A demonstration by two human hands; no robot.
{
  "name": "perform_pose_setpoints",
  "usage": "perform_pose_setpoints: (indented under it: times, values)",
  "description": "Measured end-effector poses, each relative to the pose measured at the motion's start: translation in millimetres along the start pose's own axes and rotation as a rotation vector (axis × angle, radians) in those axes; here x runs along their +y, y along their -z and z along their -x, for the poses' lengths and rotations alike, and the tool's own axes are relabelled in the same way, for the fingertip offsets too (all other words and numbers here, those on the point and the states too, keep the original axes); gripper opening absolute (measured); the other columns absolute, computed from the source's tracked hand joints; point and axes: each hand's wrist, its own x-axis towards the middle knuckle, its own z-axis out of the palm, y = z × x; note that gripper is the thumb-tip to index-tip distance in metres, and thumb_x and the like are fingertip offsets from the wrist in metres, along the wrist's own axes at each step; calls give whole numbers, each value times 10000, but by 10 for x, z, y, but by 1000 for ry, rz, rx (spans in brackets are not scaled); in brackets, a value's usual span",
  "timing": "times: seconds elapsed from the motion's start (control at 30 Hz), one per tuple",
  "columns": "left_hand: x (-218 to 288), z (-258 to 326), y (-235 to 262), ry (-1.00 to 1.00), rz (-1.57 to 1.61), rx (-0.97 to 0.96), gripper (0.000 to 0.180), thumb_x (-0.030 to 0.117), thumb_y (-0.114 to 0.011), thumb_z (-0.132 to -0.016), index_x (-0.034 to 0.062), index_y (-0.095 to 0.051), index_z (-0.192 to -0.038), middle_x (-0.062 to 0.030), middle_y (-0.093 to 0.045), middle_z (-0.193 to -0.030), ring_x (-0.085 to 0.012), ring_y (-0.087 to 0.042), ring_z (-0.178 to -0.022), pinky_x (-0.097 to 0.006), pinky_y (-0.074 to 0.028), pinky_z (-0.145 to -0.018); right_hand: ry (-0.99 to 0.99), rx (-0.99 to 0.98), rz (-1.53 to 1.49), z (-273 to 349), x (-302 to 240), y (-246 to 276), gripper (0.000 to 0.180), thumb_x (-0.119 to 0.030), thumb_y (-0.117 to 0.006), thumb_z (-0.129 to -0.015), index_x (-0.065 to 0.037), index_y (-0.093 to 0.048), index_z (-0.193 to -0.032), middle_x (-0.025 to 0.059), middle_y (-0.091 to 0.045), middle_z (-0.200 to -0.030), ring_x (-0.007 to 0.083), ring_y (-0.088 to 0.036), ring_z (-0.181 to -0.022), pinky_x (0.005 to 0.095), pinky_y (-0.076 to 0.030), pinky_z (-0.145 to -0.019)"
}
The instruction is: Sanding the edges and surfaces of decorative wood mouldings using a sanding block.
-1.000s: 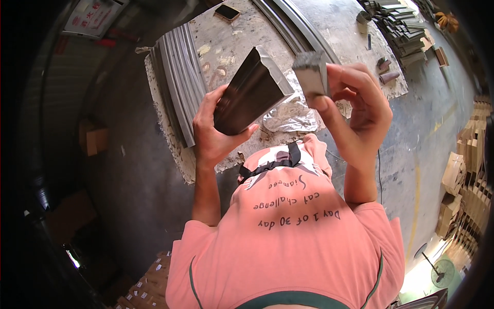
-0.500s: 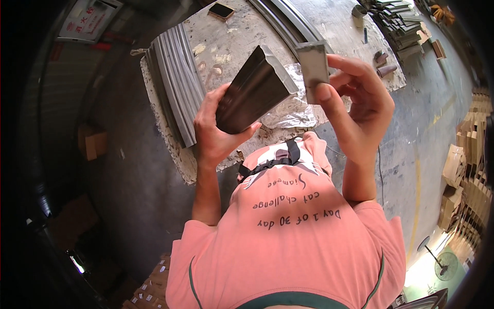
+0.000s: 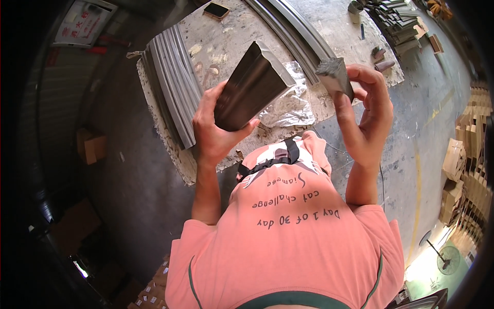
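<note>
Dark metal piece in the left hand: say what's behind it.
Behind the dark metal piece, the worktable and crumpled silvery sheet partly show; what it covers cannot be seen.

Tabletop (image 3: 234,37): strips (image 3: 172,77) along left edge, phone (image 3: 216,11) far side, sheet (image 3: 290,110) near front edge. Profile (image 3: 252,85) in left hand (image 3: 215,131); block (image 3: 334,78) in right hand (image 3: 368,126), right of profile.

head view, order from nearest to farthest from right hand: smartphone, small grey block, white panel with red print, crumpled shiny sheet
1. Small grey block, in the right hand
2. Crumpled shiny sheet, on the table
3. Smartphone, table's far edge
4. White panel, view's upper left
</note>
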Motion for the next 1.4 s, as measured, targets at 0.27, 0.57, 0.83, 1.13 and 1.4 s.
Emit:
perform_pose_setpoints:
  times: [0.27, 0.57, 0.83, 1.13, 1.4]
  values:
    - [-24, -31, -21, 39, 96, -68, 849, 186, -948, -584, 63, -585, -1342, -120, -672, -1128, -277, -692, -1011, -390, -550, -901, 255, -232, -130, -163, 52, 115, 368, 24, -754, -682, 12, -714, -1047, 123, -719, -933, 167, -626, -736, 249, -468, -603]
    - [-105, -111, 57, 34, 237, -248, 922, 167, -926, -593, 34, -568, -1431, -111, -687, -1217, -194, -667, -1010, -334, -530, -920, 263, -321, -135, -291, -54, 30, 398, -54, -842, -709, -2, -738, -1089, 90, -678, -905, 156, -608, -748, 255, -443, -569]
    - [-251, -120, 87, 124, 384, -386, 975, 150, -930, -597, 8, -526, -1473, -87, -669, -1292, -156, -652, -1087, -313, -509, -977, 318, -369, -16, -287, -40, -100, 388, -80, -842, -748, -23, -728, -1114, 100, -661, -902, 186, -621, -742, 272, -475, -566]
    - [-446, -168, 283, 246, 729, -380, 970, 127, -924, -572, 5, -544, -1456, -87, -684, -1285, -165, -652, -1153, -320, -482, -1035, 189, -366, 36, -75, 119, -99, 336, -39, -816, -794, -13, -711, -1112, 104, -632, -930, 190, -638, -769, 289, -517, -616]
    - [-449, -229, 295, 222, 592, -420, 1009, 129, -928, -582, -33, -493, -1478, -121, -653, -1331, -205, -646, -1190, -344, -465, -1057, 137, -134, -279, -186, 87, -165, 302, -51, -825, -797, 15, -714, -1070, 73, -698, -951, 109, -631, -776, 230, -444, -585]
